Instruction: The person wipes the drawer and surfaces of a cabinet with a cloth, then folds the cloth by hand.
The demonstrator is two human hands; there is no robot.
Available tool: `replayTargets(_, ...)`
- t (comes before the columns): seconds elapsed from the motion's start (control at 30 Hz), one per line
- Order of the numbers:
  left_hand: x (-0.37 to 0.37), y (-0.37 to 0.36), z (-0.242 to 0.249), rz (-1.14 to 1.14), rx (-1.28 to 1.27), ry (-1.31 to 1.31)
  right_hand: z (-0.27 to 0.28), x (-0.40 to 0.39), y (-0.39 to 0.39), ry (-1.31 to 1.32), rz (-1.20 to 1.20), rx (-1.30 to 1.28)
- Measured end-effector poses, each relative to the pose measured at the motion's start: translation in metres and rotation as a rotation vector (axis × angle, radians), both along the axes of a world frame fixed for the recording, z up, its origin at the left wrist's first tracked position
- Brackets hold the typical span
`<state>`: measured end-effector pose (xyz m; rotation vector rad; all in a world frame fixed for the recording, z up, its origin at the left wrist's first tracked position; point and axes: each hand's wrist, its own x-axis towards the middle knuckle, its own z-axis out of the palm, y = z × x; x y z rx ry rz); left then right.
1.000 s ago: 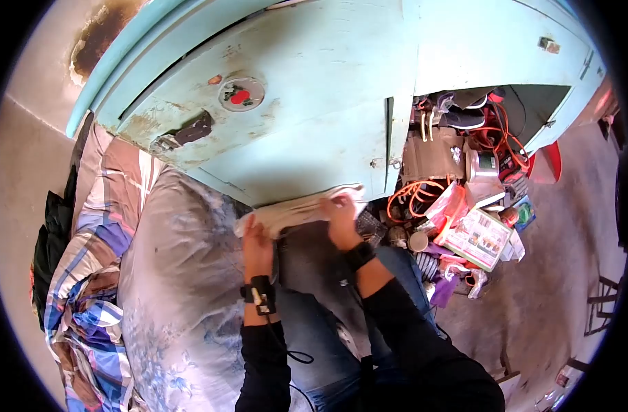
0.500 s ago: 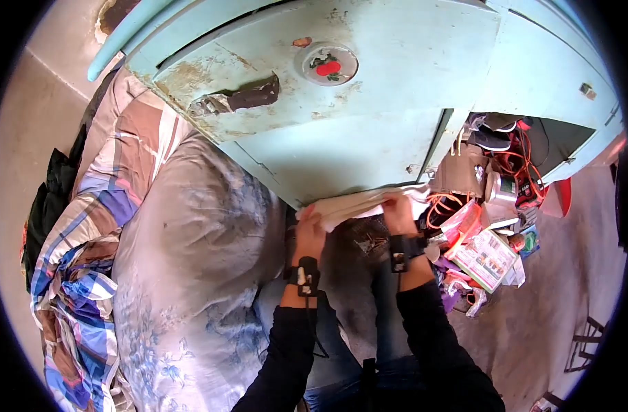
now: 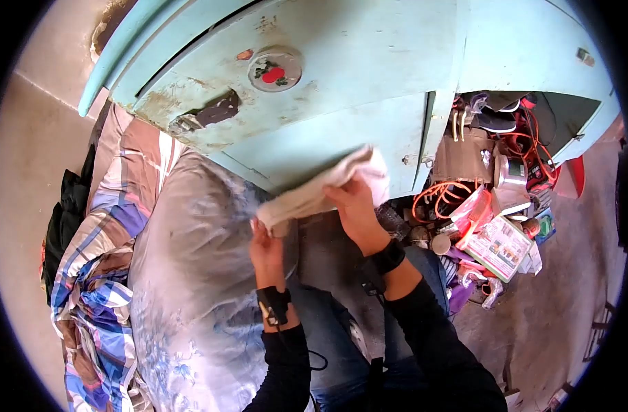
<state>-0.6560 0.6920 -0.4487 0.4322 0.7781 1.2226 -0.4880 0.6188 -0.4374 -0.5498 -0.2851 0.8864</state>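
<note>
A folded cream-white cloth [image 3: 314, 194] stretches between my two hands, in front of the pale blue cabinet [image 3: 341, 130]. My left hand [image 3: 266, 247] pinches its lower left end, above the edge of the mattress-like bedding. Higher up, my right hand [image 3: 356, 204] grips the cloth near its right end, thumb on the near side. The cloth slants upward to the right, and its right end flops loosely past my fingers. Some fingers of both hands are hidden behind the fabric.
Grey floral bedding [image 3: 197, 275] and a plaid blanket [image 3: 97, 309] lie at left. An open cabinet compartment [image 3: 568, 123] at right spills shoes, an orange cable [image 3: 441, 196], a jar [image 3: 512, 172] and a printed box [image 3: 496, 247] onto the floor.
The cloth has risen off the cabinet's lower edge and tilted, right end up. Both hands moved left with it, the right one higher, the left lower. The view shifted slightly.
</note>
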Motion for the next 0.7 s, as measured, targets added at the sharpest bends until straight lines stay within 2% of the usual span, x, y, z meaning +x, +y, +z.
replayTargets(0.07, 0.002, 0.000, 0.042, -0.190, 0.228, -0.183, 0.052, 0.003, 0.002, -0.088, -0.067, 0.140)
replayTargets(0.1, 0.010, -0.005, 0.067, -0.181, 0.231, -0.185, 0.070, 0.006, 0.004, -0.188, -0.136, 0.134)
replayTargets(0.17, 0.029, -0.015, 0.104, -0.249, 0.412, -0.319, 0.091, 0.010, 0.008, -0.224, -0.226, 0.146)
replayTargets(0.2, 0.039, -0.012, 0.105, -0.244, 0.418, -0.325, 0.090, 0.012, 0.011, -0.224, -0.234, 0.166)
replayTargets(0.27, 0.053, -0.007, 0.097, -0.373, 0.541, -0.216, 0.077, 0.006, 0.013, -0.205, -0.251, 0.108)
replayTargets(0.33, 0.053, -0.002, 0.072, -0.416, 0.492, -0.226, 0.053, -0.001, 0.020, -0.189, -0.319, -0.040)
replayTargets(0.4, 0.057, -0.007, 0.054, -0.398, 0.430, -0.117, 0.021, -0.007, 0.021, -0.268, -0.379, -0.149)
replayTargets(0.43, 0.057, -0.006, 0.040, -0.397, 0.431, -0.122, 0.008, -0.008, 0.022, -0.272, -0.380, -0.149)
replayTargets(0.5, 0.056, -0.010, 0.021, -0.407, 0.268, -0.114, -0.006, -0.009, 0.018, -0.574, -0.378, -0.395)
replayTargets(0.53, 0.052, -0.012, 0.014, -0.411, 0.266, -0.119, -0.011, -0.009, 0.018, -0.578, -0.382, -0.399)
replayTargets(0.6, 0.051, -0.015, 0.017, -0.462, 0.381, 0.204, -0.010, -0.009, 0.019, -0.475, -0.336, -0.349)
replayTargets(0.63, 0.050, -0.014, 0.021, -0.466, 0.386, 0.198, -0.008, -0.008, 0.019, -0.375, -0.222, -0.316)
replayTargets(0.67, 0.050, -0.016, 0.038, -0.456, 0.511, 0.212, 0.006, -0.007, 0.018, -0.380, -0.225, -0.312)
replayTargets(0.7, 0.049, -0.019, 0.057, -0.442, 0.636, 0.228, 0.032, -0.006, 0.015, -0.529, -0.258, -0.128)
